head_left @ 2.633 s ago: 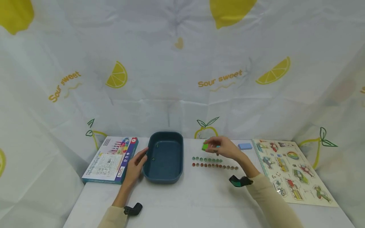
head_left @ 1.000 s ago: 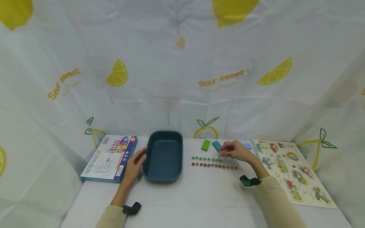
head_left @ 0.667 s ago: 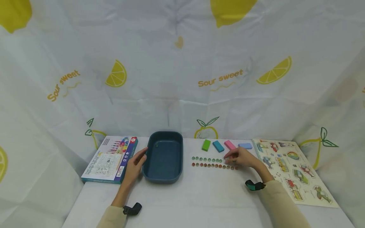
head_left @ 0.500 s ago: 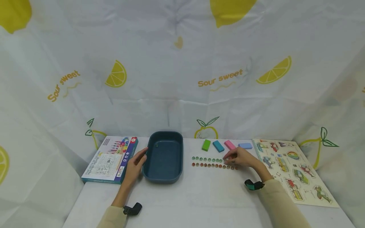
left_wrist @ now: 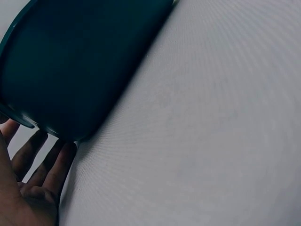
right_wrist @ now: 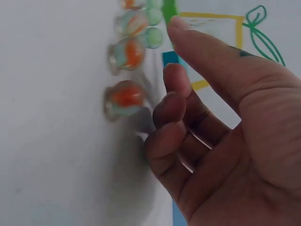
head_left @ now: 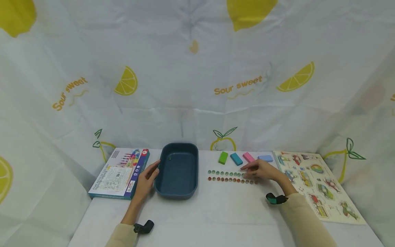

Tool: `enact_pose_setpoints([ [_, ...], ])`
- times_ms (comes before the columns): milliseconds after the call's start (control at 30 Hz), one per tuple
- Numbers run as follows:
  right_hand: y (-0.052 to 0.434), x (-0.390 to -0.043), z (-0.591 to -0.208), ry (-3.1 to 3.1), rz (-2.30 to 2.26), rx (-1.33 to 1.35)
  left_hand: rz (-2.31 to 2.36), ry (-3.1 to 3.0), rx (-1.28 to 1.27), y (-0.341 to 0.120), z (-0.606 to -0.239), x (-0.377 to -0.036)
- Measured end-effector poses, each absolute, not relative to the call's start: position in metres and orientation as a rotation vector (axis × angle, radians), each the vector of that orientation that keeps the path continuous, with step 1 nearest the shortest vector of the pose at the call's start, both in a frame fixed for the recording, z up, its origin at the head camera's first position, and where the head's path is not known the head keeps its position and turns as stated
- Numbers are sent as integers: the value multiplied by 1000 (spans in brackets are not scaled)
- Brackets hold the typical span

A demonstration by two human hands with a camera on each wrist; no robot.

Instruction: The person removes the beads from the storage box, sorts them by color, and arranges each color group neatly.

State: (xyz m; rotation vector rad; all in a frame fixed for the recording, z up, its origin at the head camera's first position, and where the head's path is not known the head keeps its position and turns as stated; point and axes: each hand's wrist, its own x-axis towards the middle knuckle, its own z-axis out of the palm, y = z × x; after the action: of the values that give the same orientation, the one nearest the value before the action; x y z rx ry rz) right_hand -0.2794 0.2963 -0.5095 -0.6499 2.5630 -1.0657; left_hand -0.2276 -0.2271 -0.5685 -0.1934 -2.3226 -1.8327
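My left hand (head_left: 146, 180) rests its straight fingertips against the left side of a dark blue rectangular basin (head_left: 176, 196). In the left wrist view, the fingers (left_wrist: 59, 169) touch the basin's outer wall. One greenish glass marble (head_left: 169, 158) lies inside near the back. My right hand (head_left: 262, 170) hovers low at the right end of a row of green marbles (head_left: 226, 173). Its fingers (right_wrist: 171, 106) are loosely bent and the thumb stands apart, with nothing between. A row of orange-red marbles (head_left: 230, 179) runs parallel in front, its right end partly covered by this hand.
Behind the rows lie a green block (head_left: 223, 157), a teal block (head_left: 236, 159), a pink block (head_left: 248, 157) and a blue block (head_left: 265, 158). A picture puzzle board (head_left: 319, 187) lies at the right, a flat printed box (head_left: 120, 173) at the left. A lemon-print curtain (head_left: 182, 85) hangs behind.
One of two marbles has left the basin. My right hand came across to the green row's right end, lingered there, and its fingers have parted, with one more marble in the row. The left hand stays put.
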Motion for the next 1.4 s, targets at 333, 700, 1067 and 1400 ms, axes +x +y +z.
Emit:
enact_pose_setpoints([
  [333, 216, -305, -467, 2489, -1372, -659, -1787, -2323, -192, -226, -570, -227],
  [700, 51, -326, -454, 2226, -1576, -625, -1805, -2289, -260, -225, -572, -231],
  [1067, -20, -332, -503, 2496, -1359, -418, -1826, -2305, -222, -226, -575, -228],
  [1400, -33, -332, -512, 2709, -1222, -457, -1830, -2297, -214, -226, -571, -229],
])
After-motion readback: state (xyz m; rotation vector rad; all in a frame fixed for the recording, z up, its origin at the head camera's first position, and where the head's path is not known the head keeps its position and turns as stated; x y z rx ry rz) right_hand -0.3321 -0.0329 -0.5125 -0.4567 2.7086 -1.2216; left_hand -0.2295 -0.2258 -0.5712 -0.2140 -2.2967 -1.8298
